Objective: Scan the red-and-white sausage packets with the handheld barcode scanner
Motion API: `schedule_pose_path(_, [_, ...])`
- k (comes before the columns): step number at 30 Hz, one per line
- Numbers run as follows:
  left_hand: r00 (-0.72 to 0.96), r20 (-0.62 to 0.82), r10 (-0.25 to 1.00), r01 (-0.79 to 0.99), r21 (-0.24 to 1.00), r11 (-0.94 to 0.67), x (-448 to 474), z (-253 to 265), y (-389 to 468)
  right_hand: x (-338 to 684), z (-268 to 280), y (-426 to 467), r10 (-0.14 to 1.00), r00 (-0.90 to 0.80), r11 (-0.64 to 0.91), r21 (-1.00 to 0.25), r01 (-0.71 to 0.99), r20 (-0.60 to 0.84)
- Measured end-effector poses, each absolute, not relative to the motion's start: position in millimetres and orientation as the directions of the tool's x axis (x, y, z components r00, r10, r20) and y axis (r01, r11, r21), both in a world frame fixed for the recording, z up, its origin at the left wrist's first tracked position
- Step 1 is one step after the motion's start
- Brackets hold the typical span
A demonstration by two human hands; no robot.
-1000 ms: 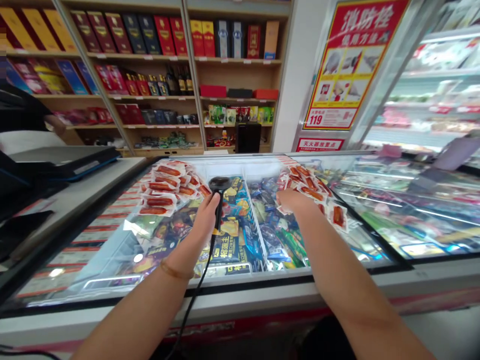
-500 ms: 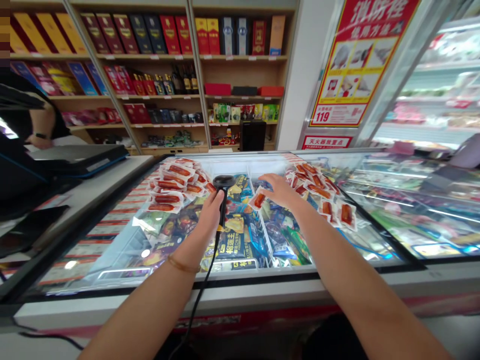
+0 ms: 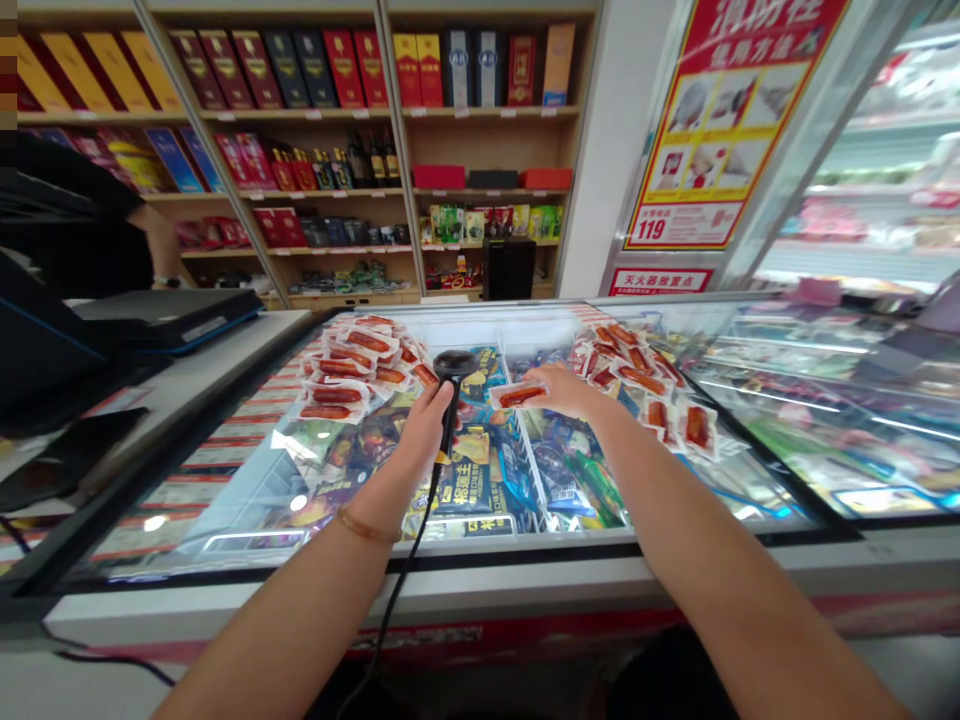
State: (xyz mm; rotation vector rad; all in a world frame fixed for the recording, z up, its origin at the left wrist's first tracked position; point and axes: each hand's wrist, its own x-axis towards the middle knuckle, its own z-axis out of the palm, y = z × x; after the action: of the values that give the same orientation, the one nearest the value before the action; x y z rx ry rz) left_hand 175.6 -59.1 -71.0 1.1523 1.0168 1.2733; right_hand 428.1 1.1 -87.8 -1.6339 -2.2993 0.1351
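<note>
My left hand is closed round the handle of a black corded barcode scanner, its head pointing away over the freezer glass. My right hand grips the right end of a clear packet of reddish-brown sausage, which lies crosswise just right of the scanner. My right fingertips are partly hidden behind the hand. A heap of similar sausage packets rests on the glass to the left. Another heap lies beyond my right wrist, with a loose packet near it.
Beneath the glass of the chest freezer are frozen packages. The scanner's cable hangs over the front edge. At left, a person in black is by a counter with a flat black device. Stocked shelves line the back.
My right hand has closed on the sausage packet, which has turned from slanted to nearly crosswise. The scanner has barely moved. The person at left has shifted.
</note>
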Motion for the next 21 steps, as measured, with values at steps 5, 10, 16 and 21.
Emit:
schedule_pose_path(5, [0.115, 0.075, 0.991, -0.188, 0.981, -0.053, 175.4, -70.2, -59.8, 425.4, -96.2, 7.3, 0.862, -0.075, 0.308, -0.401, 0.863, 0.501])
schedule_pose_path(10, [0.177, 0.072, 0.982, -0.205, 0.978, -0.035, 175.2, -68.5, -63.3, 425.1, -90.6, 9.3, 0.766, 0.013, 0.383, -0.473, 0.794, 0.643])
schedule_pose_path(16, [0.239, 0.089, 0.967, -0.199, 0.979, -0.041, 175.9, -68.7, -66.1, 422.2, -78.6, 4.9, 0.710, 0.025, 0.441, -0.473, 0.763, 0.704])
schedule_pose_path(21, [0.275, 0.122, 0.954, -0.224, 0.973, -0.060, 175.0, -69.5, -67.0, 420.3, -77.2, 4.3, 0.665, -0.024, 0.503, -0.424, 0.753, 0.746])
